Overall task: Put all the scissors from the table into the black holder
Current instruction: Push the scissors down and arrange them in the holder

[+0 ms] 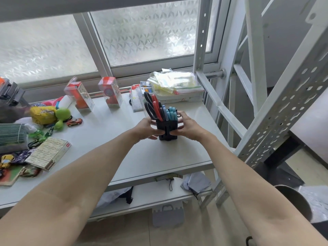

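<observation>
The black holder (166, 129) stands upright on the white table (124, 157), right of centre. Several scissors stick out of its top: a black-handled pair (148, 106), a red-handled pair (157, 108) and blue-handled ones (171, 113). My left hand (147, 127) grips the holder's left side and my right hand (186, 126) grips its right side, thumbs on the near face. I see no loose scissors on the table.
Toys, a box of erasers (48, 153) and small cars crowd the table's left part. Two clear boxes (110, 93) stand at the back. A tray of plastic bags (175, 84) sits behind the holder. A perforated metal rack post (276, 107) rises on the right.
</observation>
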Action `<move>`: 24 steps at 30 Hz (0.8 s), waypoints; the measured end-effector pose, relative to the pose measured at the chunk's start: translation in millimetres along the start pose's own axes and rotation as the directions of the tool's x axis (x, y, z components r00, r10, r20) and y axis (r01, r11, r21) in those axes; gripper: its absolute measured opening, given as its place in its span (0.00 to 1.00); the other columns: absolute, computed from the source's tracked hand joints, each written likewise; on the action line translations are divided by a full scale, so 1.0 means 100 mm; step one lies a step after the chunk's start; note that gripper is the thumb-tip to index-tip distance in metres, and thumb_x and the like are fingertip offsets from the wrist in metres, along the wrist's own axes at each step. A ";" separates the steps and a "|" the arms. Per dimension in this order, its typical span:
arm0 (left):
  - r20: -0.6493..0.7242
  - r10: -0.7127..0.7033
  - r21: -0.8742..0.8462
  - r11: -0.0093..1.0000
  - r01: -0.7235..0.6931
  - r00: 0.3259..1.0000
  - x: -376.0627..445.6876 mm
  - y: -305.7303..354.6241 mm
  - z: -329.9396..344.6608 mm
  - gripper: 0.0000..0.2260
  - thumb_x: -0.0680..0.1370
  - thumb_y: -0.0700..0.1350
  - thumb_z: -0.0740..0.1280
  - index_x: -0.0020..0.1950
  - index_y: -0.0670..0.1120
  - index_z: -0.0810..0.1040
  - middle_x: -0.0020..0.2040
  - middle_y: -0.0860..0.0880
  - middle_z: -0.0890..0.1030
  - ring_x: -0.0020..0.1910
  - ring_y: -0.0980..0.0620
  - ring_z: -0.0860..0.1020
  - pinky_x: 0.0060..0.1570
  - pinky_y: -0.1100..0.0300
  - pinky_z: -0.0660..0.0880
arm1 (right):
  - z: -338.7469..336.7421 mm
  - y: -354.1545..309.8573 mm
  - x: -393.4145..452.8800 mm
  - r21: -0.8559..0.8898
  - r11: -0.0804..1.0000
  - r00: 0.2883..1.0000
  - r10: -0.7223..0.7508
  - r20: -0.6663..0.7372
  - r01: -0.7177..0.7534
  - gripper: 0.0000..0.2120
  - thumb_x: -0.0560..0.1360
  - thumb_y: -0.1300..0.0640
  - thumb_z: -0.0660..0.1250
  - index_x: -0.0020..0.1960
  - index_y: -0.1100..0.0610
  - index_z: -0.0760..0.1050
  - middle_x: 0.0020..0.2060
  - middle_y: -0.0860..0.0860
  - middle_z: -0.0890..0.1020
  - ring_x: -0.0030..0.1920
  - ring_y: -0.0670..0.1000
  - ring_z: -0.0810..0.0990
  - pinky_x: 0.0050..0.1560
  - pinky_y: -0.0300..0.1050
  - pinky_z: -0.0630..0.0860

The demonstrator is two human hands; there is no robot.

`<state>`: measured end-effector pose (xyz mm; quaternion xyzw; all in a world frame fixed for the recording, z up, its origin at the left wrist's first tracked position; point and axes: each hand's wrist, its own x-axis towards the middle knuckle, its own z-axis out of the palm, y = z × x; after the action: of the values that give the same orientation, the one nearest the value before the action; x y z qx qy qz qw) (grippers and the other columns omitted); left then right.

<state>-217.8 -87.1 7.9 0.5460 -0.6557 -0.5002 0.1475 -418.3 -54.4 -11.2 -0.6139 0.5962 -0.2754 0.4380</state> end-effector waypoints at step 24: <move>-0.225 0.078 -0.058 0.994 -0.093 0.971 -0.08 -0.07 -0.02 0.47 0.70 0.50 0.77 0.80 0.52 0.50 0.78 0.43 0.61 0.71 0.42 0.69 0.58 0.54 0.72 | 0.02 -0.04 -0.07 0.040 0.996 0.975 -0.069 -0.213 0.079 0.45 0.69 0.46 0.76 0.78 0.49 0.54 0.75 0.53 0.66 0.72 0.54 0.67 0.69 0.55 0.69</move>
<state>-209.5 -80.0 5.6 0.5646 -0.6404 -0.4512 0.2599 -415.7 -47.2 -7.0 -0.5921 0.6092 -0.3696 0.3763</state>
